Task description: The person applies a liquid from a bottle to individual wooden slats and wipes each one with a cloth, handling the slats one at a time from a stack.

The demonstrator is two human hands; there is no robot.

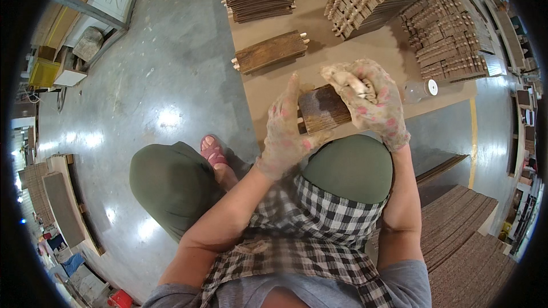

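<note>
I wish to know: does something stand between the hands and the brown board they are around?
For the left hand, nothing visible except its spotted glove. The right hand, also gloved, holds a pale crumpled bundle, perhaps a rag, near the right end of the board; its contact there is unclear.

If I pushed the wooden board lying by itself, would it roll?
Probably not: the board looks flat, so it would likely slide. It seems stiff, with straight sides. The pegs at its ends stick out, so they might catch.
</note>
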